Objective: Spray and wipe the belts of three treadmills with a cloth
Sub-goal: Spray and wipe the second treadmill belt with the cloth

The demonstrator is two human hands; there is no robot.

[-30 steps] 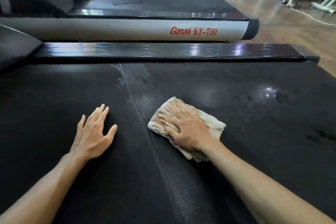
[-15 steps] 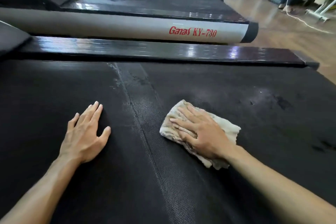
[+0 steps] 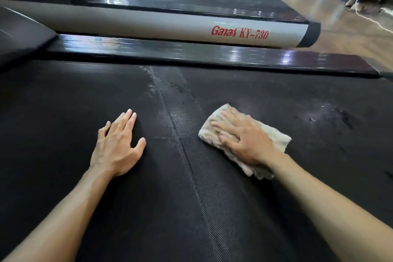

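Cloth (image 3: 274,137) lies flat on the black belt (image 3: 191,208), under the right hand (image 3: 244,138), whose straight fingers press it down to rub wet spots (image 3: 331,112). Left hand (image 3: 118,142) rests flat with fingers spread, probably to hold the person steady.

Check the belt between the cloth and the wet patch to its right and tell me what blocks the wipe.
Nothing visible does. The right hand presses the cloth; bare belt leads to the wet patch.

Glossy wooden floor (image 3: 331,34); white cable (image 3: 371,19) across it
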